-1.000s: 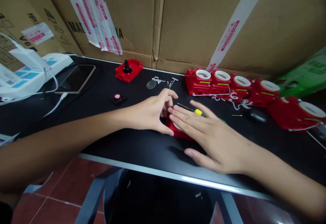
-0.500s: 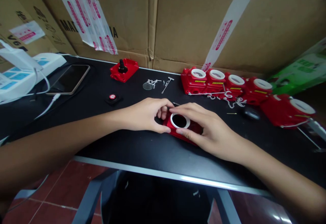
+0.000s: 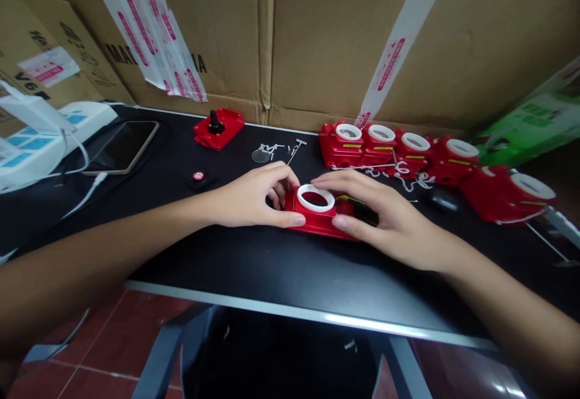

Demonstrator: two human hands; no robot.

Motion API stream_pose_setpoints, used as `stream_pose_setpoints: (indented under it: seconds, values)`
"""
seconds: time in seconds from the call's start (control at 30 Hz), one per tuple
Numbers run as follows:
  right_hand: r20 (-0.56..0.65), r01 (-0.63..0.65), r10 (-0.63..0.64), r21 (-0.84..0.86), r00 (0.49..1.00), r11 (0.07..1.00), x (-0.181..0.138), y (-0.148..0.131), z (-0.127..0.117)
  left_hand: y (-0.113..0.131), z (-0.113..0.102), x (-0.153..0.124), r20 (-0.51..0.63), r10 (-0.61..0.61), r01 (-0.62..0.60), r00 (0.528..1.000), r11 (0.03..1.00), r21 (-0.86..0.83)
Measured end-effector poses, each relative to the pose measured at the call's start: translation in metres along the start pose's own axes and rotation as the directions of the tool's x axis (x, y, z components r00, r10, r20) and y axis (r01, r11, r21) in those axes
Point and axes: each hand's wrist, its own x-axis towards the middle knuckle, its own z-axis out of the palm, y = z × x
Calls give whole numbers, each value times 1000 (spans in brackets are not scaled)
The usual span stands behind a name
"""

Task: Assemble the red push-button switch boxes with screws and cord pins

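Note:
A red housing [image 3: 312, 222] with a raised white ring [image 3: 301, 199] round its opening rests on the black table, ring upward; inside the ring it looks dark red. My left hand [image 3: 256, 198] grips its left side, thumb on the front face and fingers curled behind. Around the right side curves my right hand [image 3: 385, 211], thumb at the front corner and fingertips by the back of the ring. Under the right palm shows a dark thing with a yellow edge [image 3: 362, 210], partly hidden; its kind is unclear.
Several red housings with white rings [image 3: 380, 133] stand in a row at back right, white cords before them. A red cover with a black knob [image 3: 219, 128], a clear disc [image 3: 260, 156], a small black cap [image 3: 198, 178], a phone [image 3: 122, 146] and a power strip [image 3: 27, 145] lie leftward.
The red housing sits slightly higher and further left in view, and its opening now looks dark red instead of black. My right hand has spread rightward from the ring, uncovering the yellow-edged dark thing.

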Motion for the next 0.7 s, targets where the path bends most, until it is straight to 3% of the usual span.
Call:
stream_pose_setpoints:
  seconds: [0.13, 0.3, 0.53, 0.7]
  values:
    - [-110, -42, 48, 55, 993, 998, 0, 0, 2, 1, 2, 0, -13, -10, 7, 1000, 988, -152]
    - [-162, -178, 233, 299, 959, 938, 2, 1, 4, 5, 3, 0, -78, 8, -24, 997, 980, -199]
    - [-61, -263, 368, 593, 928, 761, 4, -2, 10, 7, 7, -3, -39, 32, -39, 999, 984, -175]
    - [-94, -253, 383, 603, 919, 757, 4, 0, 12, 9, 8, -2, -67, 20, -28, 998, 992, -120]
